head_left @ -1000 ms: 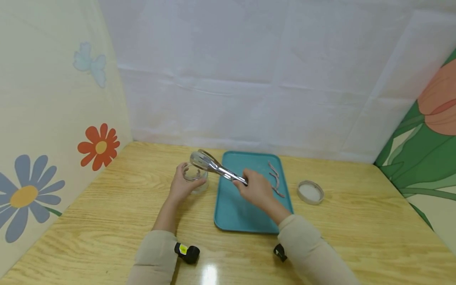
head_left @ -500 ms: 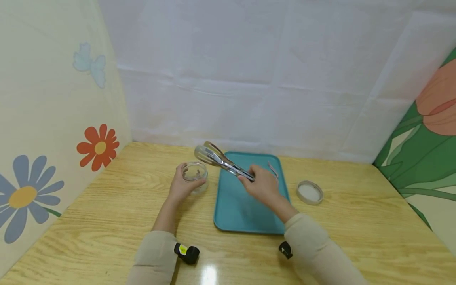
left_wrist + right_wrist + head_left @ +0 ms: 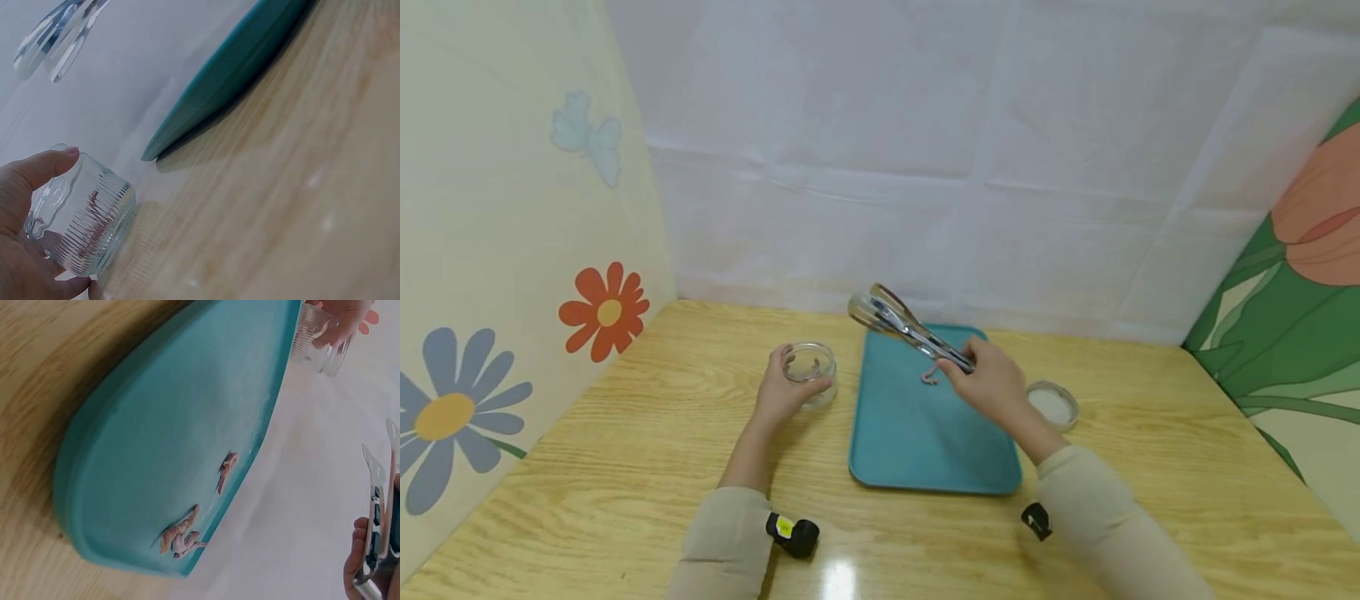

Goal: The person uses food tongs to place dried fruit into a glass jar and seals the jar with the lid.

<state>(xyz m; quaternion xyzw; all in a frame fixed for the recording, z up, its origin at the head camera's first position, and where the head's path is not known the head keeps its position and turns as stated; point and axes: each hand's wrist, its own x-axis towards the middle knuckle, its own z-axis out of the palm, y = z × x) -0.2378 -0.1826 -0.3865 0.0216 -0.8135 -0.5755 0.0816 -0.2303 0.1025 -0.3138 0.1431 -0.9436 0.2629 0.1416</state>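
Observation:
My left hand [image 3: 781, 392] grips a clear ribbed glass jar [image 3: 94, 215] standing on the table left of the tray. Through its wall, a few reddish-brown strips show inside. In my right hand [image 3: 994, 385] are metal tongs [image 3: 917, 332], raised over the far part of the teal tray [image 3: 925, 450]. The tongs' ends stand apart, with nothing visible between them. Several thin pinkish-brown, worm-like strips [image 3: 181, 536] lie on the tray near its far edge; in the head view my right hand and the tongs hide most of them.
A round lid [image 3: 1056, 406] with a pale inside lies on the wooden table [image 3: 1150, 467] right of the tray, partly behind my right wrist. A white sheet [image 3: 925, 167] hangs behind the table. Flower-patterned panels [image 3: 475, 250] flank both sides.
My right hand has carried the tongs from above the jar to the right, over the tray. My left hand and the jar have stayed in place.

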